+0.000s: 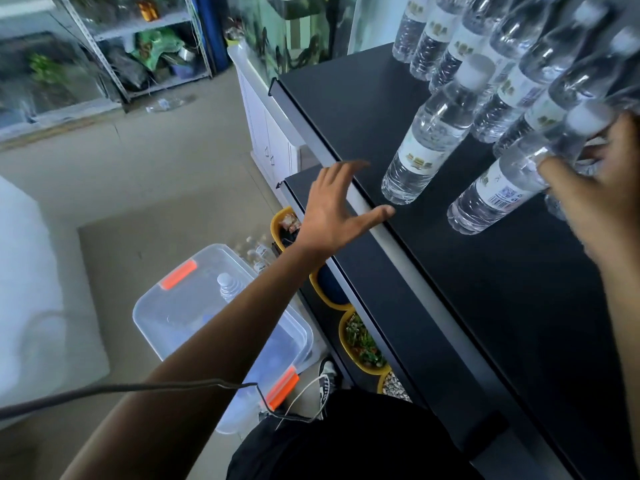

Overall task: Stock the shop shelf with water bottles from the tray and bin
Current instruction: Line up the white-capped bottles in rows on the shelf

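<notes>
Several clear water bottles with white caps stand in rows on the black shelf [485, 289] at the upper right. One bottle [429, 140] stands alone nearer the shelf's front edge. My right hand [595, 188] curls its fingers round another bottle [498, 188] standing on the shelf at the right. My left hand [336, 209] hovers with spread fingers over the shelf's front edge, left of the lone bottle, holding nothing. On the floor below sits a clear plastic bin [194, 306] with orange clips, and one bottle [228, 287] shows inside it.
A few more bottles [258, 252] stand on the floor between the bin and the shelf. Yellow bowls [363, 344] of goods line the lower shelf. A white cabinet [266, 133] stands behind. A cable crosses my left forearm.
</notes>
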Motion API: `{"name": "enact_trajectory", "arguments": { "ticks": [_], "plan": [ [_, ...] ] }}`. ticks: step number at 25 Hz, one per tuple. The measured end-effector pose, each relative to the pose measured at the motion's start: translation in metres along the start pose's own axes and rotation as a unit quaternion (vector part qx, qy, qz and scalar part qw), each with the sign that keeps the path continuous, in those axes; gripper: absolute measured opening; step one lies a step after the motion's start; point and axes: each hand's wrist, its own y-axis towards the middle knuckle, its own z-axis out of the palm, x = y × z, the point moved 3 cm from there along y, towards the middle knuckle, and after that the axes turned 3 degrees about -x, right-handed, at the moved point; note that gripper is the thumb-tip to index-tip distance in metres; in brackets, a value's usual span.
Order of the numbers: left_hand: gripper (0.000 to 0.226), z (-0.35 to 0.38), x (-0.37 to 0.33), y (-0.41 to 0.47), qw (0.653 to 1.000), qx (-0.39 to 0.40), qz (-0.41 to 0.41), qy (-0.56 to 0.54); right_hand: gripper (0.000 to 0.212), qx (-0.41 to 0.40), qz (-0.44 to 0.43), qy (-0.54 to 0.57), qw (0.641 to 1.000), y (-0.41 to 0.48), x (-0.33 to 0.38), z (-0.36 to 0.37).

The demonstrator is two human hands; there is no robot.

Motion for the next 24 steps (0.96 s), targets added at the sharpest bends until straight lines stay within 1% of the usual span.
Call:
{"name": "enact_trajectory", "arguments": {
  "ticks": [1,2,4,5,6,9,11,13,15,17,18,20,22,24],
  "plan": [
    [0.077,0.006,-0.005,0.002,1.0,0.01,0.005,0.001,0.043,-0.005,0.012,0.014,1.0,-0.005,-0.001,0.004],
    [0.078,0.012,-0.008,0.004,1.0,0.022,0.003,0.004,0.05,-0.015,0.017,0.021,1.0,-0.012,0.001,0.008],
    [0.078,0.022,-0.01,0.009,0.999,0.039,-0.008,0.015,0.063,-0.043,0.0,0.011,0.999,-0.025,0.005,0.016],
    [0.078,0.026,-0.011,0.013,0.999,0.045,-0.012,0.021,0.066,-0.05,-0.006,0.013,0.999,-0.028,0.006,0.02],
    [0.078,0.03,-0.013,0.017,0.998,0.05,-0.014,0.028,0.066,-0.044,-0.009,0.034,0.998,-0.028,0.005,0.023],
    [0.071,0.041,-0.014,0.031,0.997,0.045,-0.018,0.054,0.067,0.016,0.006,0.175,0.984,-0.026,-0.003,0.031],
    [0.064,0.046,-0.013,0.037,0.996,0.03,-0.02,0.078,0.071,0.03,0.024,0.219,0.975,-0.028,-0.014,0.035],
    [0.059,0.051,-0.012,0.042,0.996,0.023,-0.022,0.084,0.073,0.042,0.067,0.203,0.976,-0.04,-0.025,0.047],
    [0.058,0.053,-0.009,0.047,0.997,0.017,-0.024,0.078,0.082,0.04,0.118,0.135,0.983,-0.055,-0.034,0.064],
    [0.057,0.054,-0.007,0.053,0.997,0.017,-0.027,0.072,0.092,0.017,0.12,0.062,0.991,-0.062,-0.039,0.078],
    [0.056,0.054,-0.006,0.056,0.997,0.018,-0.029,0.071,0.092,0.005,0.114,0.057,0.992,-0.062,-0.041,0.083],
    [0.055,0.056,-0.004,0.062,0.997,0.017,-0.035,0.069,0.083,-0.012,0.102,0.078,0.992,-0.056,-0.045,0.089],
    [0.055,0.059,0.0,0.07,0.997,0.007,-0.036,0.075,0.072,-0.016,0.103,0.108,0.989,-0.049,-0.046,0.094],
    [0.056,0.061,0.005,0.082,0.995,0.0,-0.033,0.092,0.067,-0.013,0.105,0.133,0.985,-0.042,-0.045,0.101]
  ]
}}
